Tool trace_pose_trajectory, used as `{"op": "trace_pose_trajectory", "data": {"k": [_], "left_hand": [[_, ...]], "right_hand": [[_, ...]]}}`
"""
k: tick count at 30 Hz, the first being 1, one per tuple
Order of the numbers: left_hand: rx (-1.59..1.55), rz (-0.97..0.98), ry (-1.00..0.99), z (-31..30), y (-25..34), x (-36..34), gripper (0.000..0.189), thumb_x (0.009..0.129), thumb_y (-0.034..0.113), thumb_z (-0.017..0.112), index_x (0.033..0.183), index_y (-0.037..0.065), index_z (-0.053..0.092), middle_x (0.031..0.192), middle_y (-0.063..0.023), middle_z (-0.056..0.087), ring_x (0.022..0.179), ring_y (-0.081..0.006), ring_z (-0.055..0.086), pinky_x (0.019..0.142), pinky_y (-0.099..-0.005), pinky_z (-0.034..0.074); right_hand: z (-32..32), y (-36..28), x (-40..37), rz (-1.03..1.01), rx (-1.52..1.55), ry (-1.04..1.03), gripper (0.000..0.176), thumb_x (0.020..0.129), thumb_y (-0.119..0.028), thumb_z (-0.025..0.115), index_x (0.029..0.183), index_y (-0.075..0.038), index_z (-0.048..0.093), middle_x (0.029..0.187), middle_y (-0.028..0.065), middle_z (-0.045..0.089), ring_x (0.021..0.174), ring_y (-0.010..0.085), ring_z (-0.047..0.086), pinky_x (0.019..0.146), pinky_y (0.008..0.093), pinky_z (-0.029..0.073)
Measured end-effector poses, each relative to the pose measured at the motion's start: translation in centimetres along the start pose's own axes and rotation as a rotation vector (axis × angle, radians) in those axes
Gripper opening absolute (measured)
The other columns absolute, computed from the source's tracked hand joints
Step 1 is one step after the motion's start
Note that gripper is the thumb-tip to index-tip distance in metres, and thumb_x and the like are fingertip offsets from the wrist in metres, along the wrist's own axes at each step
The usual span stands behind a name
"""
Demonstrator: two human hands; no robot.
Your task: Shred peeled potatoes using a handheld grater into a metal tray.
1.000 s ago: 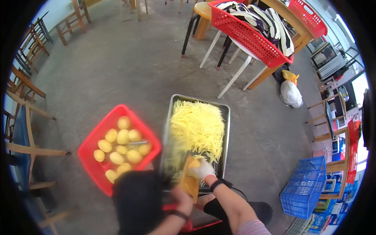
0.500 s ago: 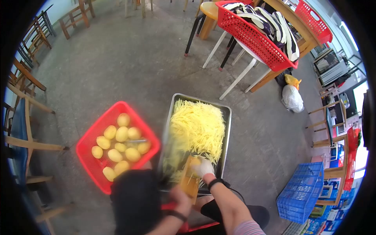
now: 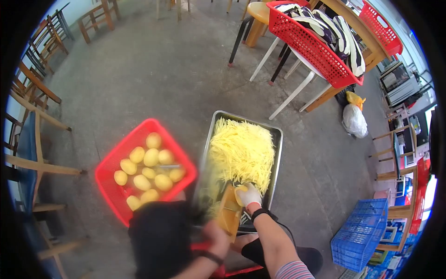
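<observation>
My right hand (image 3: 251, 195), in a white glove, presses a peeled potato (image 3: 239, 195) against the upper part of a wooden grater board (image 3: 228, 216). Blurred at the board's lower end, my left hand (image 3: 216, 236) grips it by the near edge. The board leans into a metal tray (image 3: 279, 153), which holds a big heap of pale yellow potato shreds (image 3: 244, 151). To the left stands a red plastic basket (image 3: 111, 174) of whole peeled potatoes (image 3: 141, 182), with a metal-coloured handle (image 3: 168, 166) lying among them.
A red basket of striped, part-peeled eggplants (image 3: 320, 30) rests on a white-legged stool (image 3: 290, 95) at the upper right. Blue crates (image 3: 360, 232) stand at the lower right. Wooden chairs (image 3: 39, 165) line the left side, and a white bag (image 3: 354, 121) lies on the floor.
The whole view has shifted, so things appear slightly farther right. More of the potato shows under my right hand, and both hands stay at the grater.
</observation>
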State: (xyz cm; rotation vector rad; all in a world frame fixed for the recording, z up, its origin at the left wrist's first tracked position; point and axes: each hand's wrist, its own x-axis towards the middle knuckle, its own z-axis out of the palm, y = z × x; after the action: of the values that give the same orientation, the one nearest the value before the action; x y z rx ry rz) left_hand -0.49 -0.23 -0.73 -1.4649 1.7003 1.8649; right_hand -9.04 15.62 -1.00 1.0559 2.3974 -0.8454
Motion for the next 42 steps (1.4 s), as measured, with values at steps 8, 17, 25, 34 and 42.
{"op": "trace_pose_trajectory", "data": {"k": [8, 17, 25, 34, 42], "left_hand": [[-0.141, -0.012, -0.031, 1.1, 3.0, -1.7, 0.019, 0.079, 0.014, 0.057, 0.08, -0.005, 0.059, 0.082, -0.0104, 0.062, 0.069, -0.0215, 0.061, 0.063, -0.0347, 0.05], [0.011, 0.058, 0.05, 0.4, 1.1, -0.8, 0.018, 0.077, 0.014, 0.06, 0.074, -0.004, 0.058, 0.073, -0.009, 0.061, 0.066, -0.0181, 0.055, 0.063, -0.0337, 0.046], [0.128, 0.109, 0.045, -0.1, -1.3, 0.4, 0.02, 0.078, 0.015, 0.06, 0.078, -0.005, 0.06, 0.074, -0.0093, 0.061, 0.066, -0.018, 0.055, 0.063, -0.0335, 0.046], [0.002, 0.063, 0.007, 0.6, 1.4, -1.2, 0.02, 0.077, 0.015, 0.059, 0.079, -0.005, 0.061, 0.077, -0.011, 0.062, 0.068, -0.0197, 0.057, 0.064, -0.0343, 0.048], [0.064, 0.079, 0.043, -0.3, -3.1, 1.2, 0.018, 0.076, 0.014, 0.06, 0.077, -0.003, 0.06, 0.076, -0.0109, 0.062, 0.067, -0.0212, 0.058, 0.064, -0.0356, 0.048]], "right_hand": [[-5.4, -3.5, -12.9, -0.237, -0.16, -0.288, 0.057, 0.075, -0.049, 0.058, 0.12, -0.014, 0.058, 0.103, 0.0222, 0.064, 0.098, 0.0361, 0.062, 0.086, 0.0416, 0.049], [0.9, -2.6, 0.3, -0.085, -0.184, -0.047, 0.045, 0.077, -0.035, 0.056, 0.111, -0.006, 0.061, 0.102, 0.0255, 0.063, 0.095, 0.0398, 0.062, 0.085, 0.0442, 0.049], [-3.3, -3.5, -12.8, -0.186, -0.211, -0.189, 0.061, 0.071, -0.046, 0.062, 0.122, -0.013, 0.055, 0.108, 0.0255, 0.057, 0.099, 0.0414, 0.059, 0.088, 0.0458, 0.047], [-0.2, -1.2, -1.5, -0.021, -0.139, -0.07, 0.053, 0.076, -0.039, 0.059, 0.117, -0.006, 0.057, 0.106, 0.0253, 0.063, 0.099, 0.0375, 0.061, 0.088, 0.0427, 0.048], [-1.5, -2.3, -9.8, -0.12, -0.229, -0.083, 0.056, 0.073, -0.04, 0.061, 0.118, -0.007, 0.056, 0.106, 0.0269, 0.059, 0.097, 0.0392, 0.061, 0.085, 0.0448, 0.049]]}}
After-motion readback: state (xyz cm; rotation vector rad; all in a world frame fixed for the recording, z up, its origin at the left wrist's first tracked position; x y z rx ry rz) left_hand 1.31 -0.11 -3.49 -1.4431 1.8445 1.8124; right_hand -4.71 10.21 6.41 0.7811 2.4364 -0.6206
